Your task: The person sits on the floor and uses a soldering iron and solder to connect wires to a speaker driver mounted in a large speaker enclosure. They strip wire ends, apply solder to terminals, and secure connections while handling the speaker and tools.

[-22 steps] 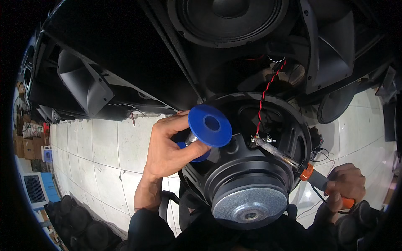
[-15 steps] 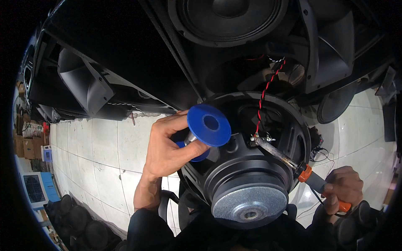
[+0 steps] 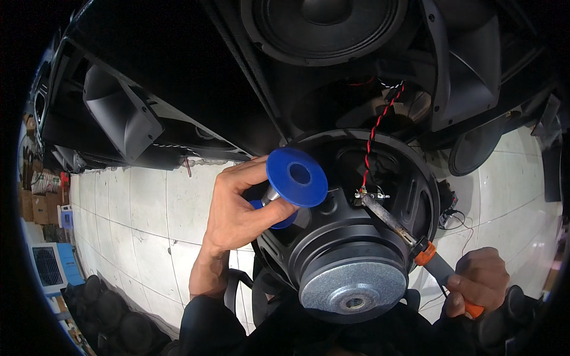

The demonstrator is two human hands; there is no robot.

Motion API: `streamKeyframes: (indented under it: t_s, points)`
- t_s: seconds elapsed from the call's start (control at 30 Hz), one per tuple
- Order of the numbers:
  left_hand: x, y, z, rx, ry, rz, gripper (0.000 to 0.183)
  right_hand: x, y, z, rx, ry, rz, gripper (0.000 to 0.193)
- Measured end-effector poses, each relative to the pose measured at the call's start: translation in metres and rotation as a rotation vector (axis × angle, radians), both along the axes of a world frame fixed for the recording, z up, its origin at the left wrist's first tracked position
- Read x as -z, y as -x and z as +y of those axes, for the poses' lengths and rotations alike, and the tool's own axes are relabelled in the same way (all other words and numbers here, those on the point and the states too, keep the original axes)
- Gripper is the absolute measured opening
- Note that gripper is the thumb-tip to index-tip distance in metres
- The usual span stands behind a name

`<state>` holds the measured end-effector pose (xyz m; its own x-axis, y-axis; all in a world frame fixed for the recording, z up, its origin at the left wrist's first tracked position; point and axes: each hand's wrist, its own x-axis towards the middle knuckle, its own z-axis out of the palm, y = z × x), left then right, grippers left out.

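My left hand (image 3: 234, 207) is closed round a blue spool of solder wire (image 3: 297, 177), held over the left side of a big black loudspeaker driver (image 3: 332, 237). The driver lies with its round grey magnet (image 3: 354, 292) facing me. In my right hand (image 3: 480, 279) is a soldering iron (image 3: 438, 267) with an orange and grey handle. Its metal barrel slants up and left, and the tip rests at the driver's metal terminal (image 3: 373, 196). A twisted red and black wire (image 3: 372, 133) runs down to that terminal.
Black speaker cabinets (image 3: 178, 65) fill the far side, with a mounted driver (image 3: 325, 29) and a horn (image 3: 466, 65). White floor tiles (image 3: 142, 219) lie below. More dark speakers (image 3: 113, 314) stand at lower left, near a blue and white box-shaped unit (image 3: 58, 267).
My right hand and the iron's handle have shifted slightly left and down, while the tip stays at the terminal. My left hand and the spool hardly move.
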<state>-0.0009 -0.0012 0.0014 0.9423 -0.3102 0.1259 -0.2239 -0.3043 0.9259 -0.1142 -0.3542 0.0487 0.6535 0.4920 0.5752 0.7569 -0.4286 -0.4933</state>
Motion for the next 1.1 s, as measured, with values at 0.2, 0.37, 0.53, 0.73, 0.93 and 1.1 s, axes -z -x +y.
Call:
streamKeyframes:
  t_s: [0.2,0.37,0.53,0.73,0.93,1.1]
  points:
    - [0.001,0.001,0.001,-0.004,0.004,0.002,0.034,-0.002,0.002,0.005,0.004,0.063,-0.068,0.02]
    - [0.002,0.0,0.002,0.01,0.014,0.013,0.034,-0.002,0.005,0.008,0.004,0.07,-0.099,0.023]
    - [0.001,0.0,0.001,0.016,0.016,0.006,0.034,-0.004,0.009,0.014,0.042,0.072,-0.104,0.023]
    - [0.004,0.001,0.002,-0.001,0.025,0.015,0.033,-0.012,0.013,0.016,0.079,0.143,-0.07,0.019]
    - [0.005,0.0,0.003,0.016,0.02,0.008,0.034,-0.013,0.013,0.018,0.106,0.15,-0.107,0.018]
    - [0.003,0.0,0.003,0.005,0.019,0.017,0.034,-0.011,0.012,0.016,0.081,0.113,-0.08,0.018]
